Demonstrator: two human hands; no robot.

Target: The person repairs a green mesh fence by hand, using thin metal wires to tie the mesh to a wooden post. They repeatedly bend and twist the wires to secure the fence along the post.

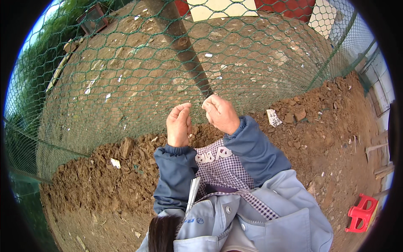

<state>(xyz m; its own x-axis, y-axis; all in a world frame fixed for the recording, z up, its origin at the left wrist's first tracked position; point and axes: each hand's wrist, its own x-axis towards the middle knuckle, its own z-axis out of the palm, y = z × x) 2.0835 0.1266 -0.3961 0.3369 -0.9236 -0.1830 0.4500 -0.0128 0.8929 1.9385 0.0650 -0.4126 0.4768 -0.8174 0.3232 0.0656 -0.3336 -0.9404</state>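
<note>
A green mesh net (138,88) spreads in front of me, its lower edge meeting a ridge of loose brown soil. Close to the foot of a dark post (184,50), my right hand (221,114) is closed, thumb pressed against the fingers. My left hand (179,125) is pinched a short gap to its left, fingertips pointing toward the right hand. Whatever thin thing either pinch may hold is too small to make out. A bundle of thin pale rods or wires (193,191) sticks up at my chest, beside the checked apron (222,170).
Clods and stones line the soil ridge (121,161), with a white fragment (273,118) right of my hands. A red plastic stool (362,213) lies at the lower right. Boards and panels (380,86) border the right side. Beyond the net is stony ground.
</note>
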